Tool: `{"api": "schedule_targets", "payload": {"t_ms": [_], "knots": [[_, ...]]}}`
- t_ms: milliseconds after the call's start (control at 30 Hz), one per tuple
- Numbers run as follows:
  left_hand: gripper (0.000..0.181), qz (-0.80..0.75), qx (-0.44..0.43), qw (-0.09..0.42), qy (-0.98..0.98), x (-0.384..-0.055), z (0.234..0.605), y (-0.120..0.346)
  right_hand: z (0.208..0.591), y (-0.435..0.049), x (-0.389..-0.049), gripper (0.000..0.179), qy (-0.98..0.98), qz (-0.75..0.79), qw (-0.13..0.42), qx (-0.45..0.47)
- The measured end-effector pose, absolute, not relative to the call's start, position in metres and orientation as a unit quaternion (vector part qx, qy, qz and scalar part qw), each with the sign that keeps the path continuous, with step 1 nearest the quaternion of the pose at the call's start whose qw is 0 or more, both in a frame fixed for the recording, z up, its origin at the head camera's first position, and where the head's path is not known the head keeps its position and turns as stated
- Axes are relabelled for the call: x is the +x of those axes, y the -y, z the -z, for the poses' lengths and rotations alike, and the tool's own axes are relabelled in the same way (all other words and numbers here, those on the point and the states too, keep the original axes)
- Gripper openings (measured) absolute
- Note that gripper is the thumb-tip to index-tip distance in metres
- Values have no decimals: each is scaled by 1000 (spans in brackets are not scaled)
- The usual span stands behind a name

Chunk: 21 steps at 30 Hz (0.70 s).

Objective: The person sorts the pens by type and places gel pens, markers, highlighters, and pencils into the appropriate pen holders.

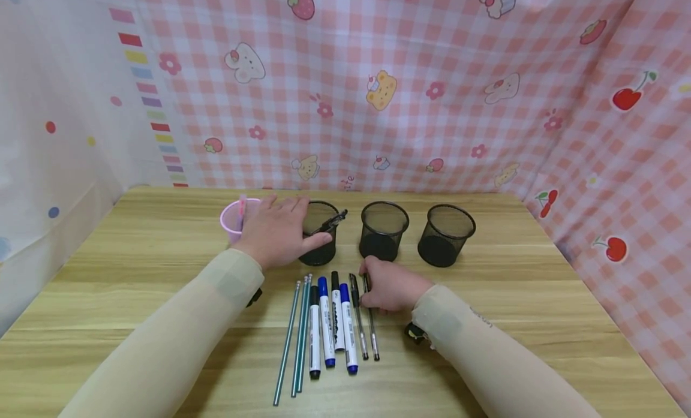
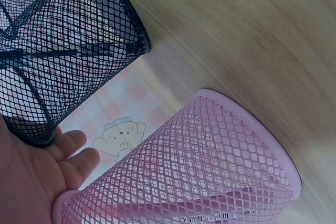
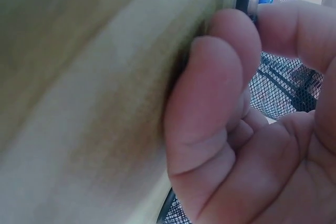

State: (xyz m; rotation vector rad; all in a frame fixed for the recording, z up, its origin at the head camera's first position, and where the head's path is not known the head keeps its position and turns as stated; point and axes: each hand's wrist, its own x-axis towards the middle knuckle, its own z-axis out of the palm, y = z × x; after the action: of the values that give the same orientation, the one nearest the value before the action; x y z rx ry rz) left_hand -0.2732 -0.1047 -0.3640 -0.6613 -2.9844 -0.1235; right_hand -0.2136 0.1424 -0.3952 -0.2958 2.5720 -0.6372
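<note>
My left hand (image 1: 278, 233) reaches over the gap between the pink mesh pen cup (image 1: 230, 221) and the leftmost black mesh pen cup (image 1: 318, 254), fingers extended. In the left wrist view its fingers (image 2: 79, 166) lie beside both rims, holding nothing visible. A pink-marked pen (image 1: 242, 211) stands in the pink cup, and black pens (image 1: 336, 220) lean out of the black one. My right hand (image 1: 394, 284) pinches the upper part of a clear-barrelled black gel pen (image 1: 373, 334), low over the table. Close by lies a similar gel pen (image 1: 360, 331).
Left of the gel pens lie blue and black markers (image 1: 328, 334) and several green pencils (image 1: 288, 343), side by side. Two more black mesh cups, a middle one (image 1: 379, 244) and a right one (image 1: 442, 250), stand behind. A checked cloth (image 1: 351, 130) hangs along the wooden table's (image 1: 513, 346) back edge.
</note>
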Motion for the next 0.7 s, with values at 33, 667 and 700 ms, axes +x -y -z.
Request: {"api": "schedule_targets", "payload": {"t_ms": [33, 667, 700], "knots": [[103, 41, -216, 40, 975, -273, 364, 105, 395, -142, -213, 52, -937, 235, 235, -106], [104, 40, -214, 38, 975, -273, 364, 105, 390, -145, -212, 51, -923, 284, 247, -77], [104, 40, -214, 38, 975, -273, 364, 105, 390, -145, -211, 51, -923, 285, 246, -78]]}}
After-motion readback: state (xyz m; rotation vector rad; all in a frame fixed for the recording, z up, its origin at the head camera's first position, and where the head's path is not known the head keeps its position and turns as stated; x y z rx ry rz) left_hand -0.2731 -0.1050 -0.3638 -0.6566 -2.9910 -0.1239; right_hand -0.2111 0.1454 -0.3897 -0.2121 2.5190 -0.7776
